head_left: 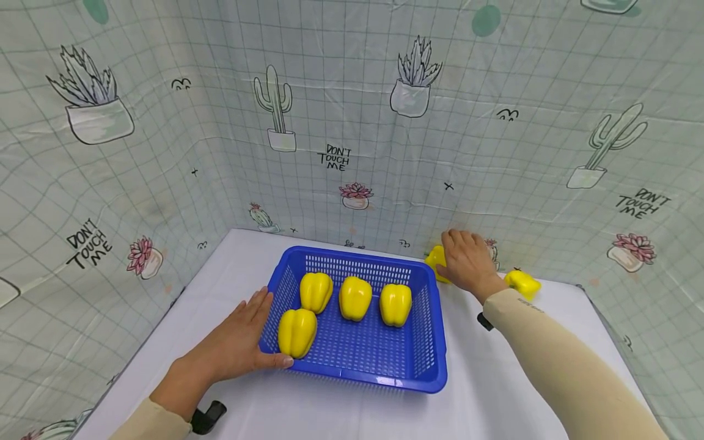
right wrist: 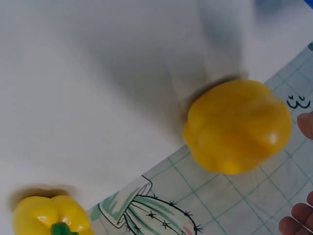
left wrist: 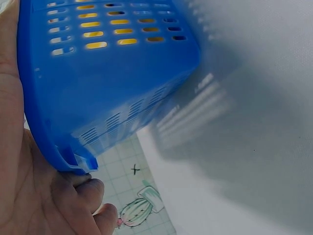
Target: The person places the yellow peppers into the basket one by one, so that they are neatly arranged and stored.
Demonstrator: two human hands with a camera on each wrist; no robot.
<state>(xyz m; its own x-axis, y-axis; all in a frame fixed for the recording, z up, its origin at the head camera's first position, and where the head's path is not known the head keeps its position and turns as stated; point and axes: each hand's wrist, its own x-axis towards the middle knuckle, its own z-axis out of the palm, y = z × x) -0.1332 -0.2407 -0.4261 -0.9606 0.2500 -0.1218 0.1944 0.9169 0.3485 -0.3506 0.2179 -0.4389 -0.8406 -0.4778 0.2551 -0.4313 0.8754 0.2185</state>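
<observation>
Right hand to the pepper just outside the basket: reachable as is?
Likely yes. The right hand is right by that yellow pepper, with nothing visible between them in the right wrist view. The blue basket sits close by but doesn't seem to block.

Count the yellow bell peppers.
6. In the blue basket: back-left bell pepper, front-left bell pepper, middle bell pepper, right bell pepper. Outside: bell pepper beside the right hand; bell pepper at far right.

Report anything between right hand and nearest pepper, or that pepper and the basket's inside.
Nothing visible blocks the right hand from the yellow pepper; the blue basket's right wall stands between that pepper and the inside.
</observation>
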